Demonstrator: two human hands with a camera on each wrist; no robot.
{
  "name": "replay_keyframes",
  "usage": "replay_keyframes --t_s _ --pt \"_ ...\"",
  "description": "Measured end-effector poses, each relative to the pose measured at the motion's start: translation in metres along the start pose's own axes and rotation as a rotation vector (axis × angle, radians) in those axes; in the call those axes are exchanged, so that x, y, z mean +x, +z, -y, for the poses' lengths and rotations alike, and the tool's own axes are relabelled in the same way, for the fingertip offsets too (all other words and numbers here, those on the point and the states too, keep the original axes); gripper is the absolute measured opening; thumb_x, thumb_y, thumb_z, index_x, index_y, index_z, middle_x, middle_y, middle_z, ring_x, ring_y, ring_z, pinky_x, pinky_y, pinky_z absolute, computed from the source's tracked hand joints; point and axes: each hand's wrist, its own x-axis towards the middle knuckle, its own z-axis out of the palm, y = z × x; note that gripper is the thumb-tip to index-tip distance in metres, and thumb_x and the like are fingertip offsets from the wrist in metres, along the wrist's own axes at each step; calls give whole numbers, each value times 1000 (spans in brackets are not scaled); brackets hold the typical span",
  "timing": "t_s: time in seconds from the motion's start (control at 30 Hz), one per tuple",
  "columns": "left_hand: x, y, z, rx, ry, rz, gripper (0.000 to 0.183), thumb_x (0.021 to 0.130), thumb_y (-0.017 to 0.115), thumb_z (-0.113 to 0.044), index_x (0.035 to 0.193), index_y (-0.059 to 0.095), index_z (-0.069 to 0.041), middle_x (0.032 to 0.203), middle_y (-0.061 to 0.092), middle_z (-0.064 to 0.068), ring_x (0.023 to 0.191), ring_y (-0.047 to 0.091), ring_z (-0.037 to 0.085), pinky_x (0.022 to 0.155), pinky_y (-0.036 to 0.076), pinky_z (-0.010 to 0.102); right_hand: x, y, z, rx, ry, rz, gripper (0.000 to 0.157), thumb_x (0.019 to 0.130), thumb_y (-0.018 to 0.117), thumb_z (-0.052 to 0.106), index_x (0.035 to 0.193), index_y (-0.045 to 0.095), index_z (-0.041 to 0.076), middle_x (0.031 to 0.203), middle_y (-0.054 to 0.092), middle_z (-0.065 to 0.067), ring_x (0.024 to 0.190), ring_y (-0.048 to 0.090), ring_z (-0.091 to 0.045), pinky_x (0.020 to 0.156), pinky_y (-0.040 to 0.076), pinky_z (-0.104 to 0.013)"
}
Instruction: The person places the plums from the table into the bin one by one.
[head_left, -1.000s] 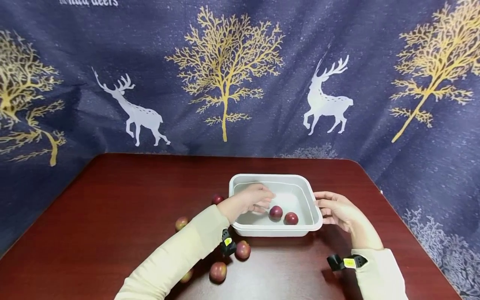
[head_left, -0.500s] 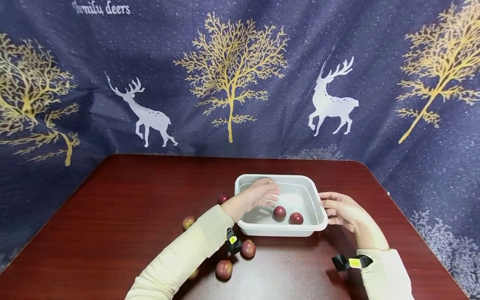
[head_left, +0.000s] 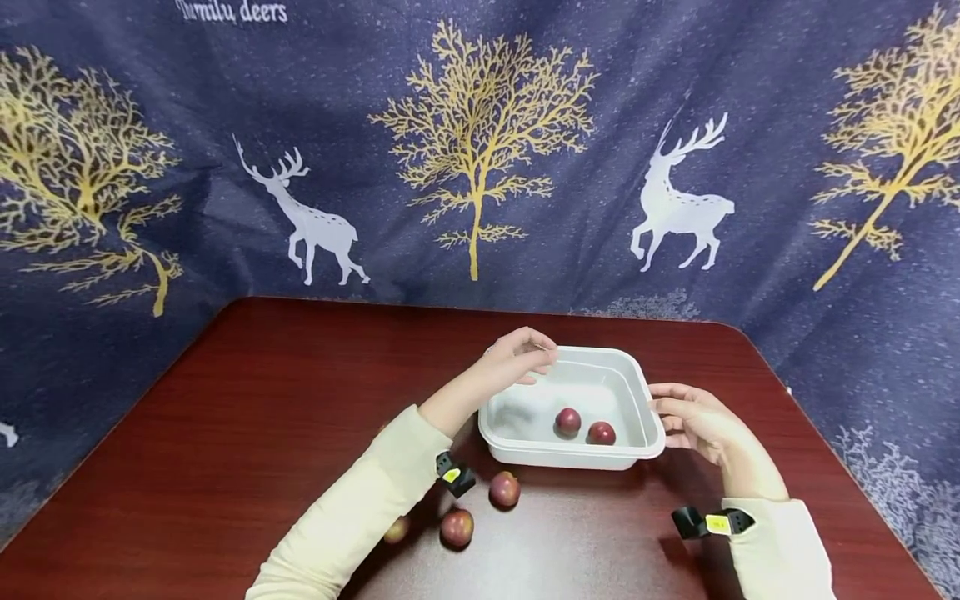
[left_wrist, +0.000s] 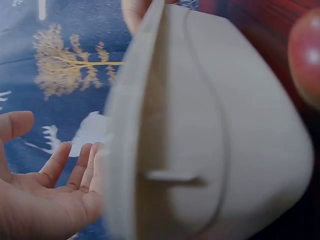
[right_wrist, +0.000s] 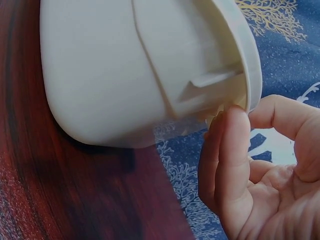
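Head view, with the clock face centred on the white box (head_left: 562, 457): the box is seen on the dark red-brown surface (head_left: 315, 383), and its rim is held at three o'clock by the right hand (head_left: 700, 421), whose grip is narrowed on the edge between thumb and fingers. At ten o'clock, the left hand (head_left: 514, 363) is seen over the rim, its grip loosely spread and holding nothing; whether the rim is touched cannot be told. Inside the box, a first red fruit (head_left: 567, 422) is seen toward six o'clock and a second red fruit (head_left: 602, 433) near it toward five. Outside, a third red fruit (head_left: 505, 490) is seen at seven, a fourth red fruit (head_left: 457, 528) farther out between seven and eight, and a fifth fruit (head_left: 397, 530) at eight, partly covered by the left sleeve (head_left: 345, 508). Behind, dark blue cloth (head_left: 315, 83) is printed with white deer (head_left: 686, 218).
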Motion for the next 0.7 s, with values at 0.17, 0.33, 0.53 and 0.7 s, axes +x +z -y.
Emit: replay_keyframes --t_s 0.17,0.33,0.53,0.7 --pt "-10 -7 -11 86 75 -7 31 95 56 -23 122 53 -7 118 59 13 109 60 28 90 52 38 -1 -3 0 0 3 -5 18 93 51 6 108 56 16 81 68 6 69 66 -9 63 57 -26" --pt "-22 -15 -16 187 154 -14 29 94 58 -20 120 55 -8 120 59 11 107 59 24 89 52 35 0 -3 0 5 -1 5 19 93 51 6 106 57 18 82 69 6 70 67 -9 64 57 -26" --pt "-36 -23 -19 276 215 -34 28 94 58 -21 119 55 -9 118 61 10 103 59 22 87 50 34 0 -2 -1 6 -13 24 20 93 49 6 105 58 20 83 69 6 71 67 -9 64 57 -26" --pt "-46 -29 -22 305 272 -55 26 94 58 -19 117 56 -8 113 63 11 97 60 22 83 50 33 1 -1 -3 -17 -7 19 23 94 47 5 115 54 10 85 70 7 72 67 -9 65 57 -27"
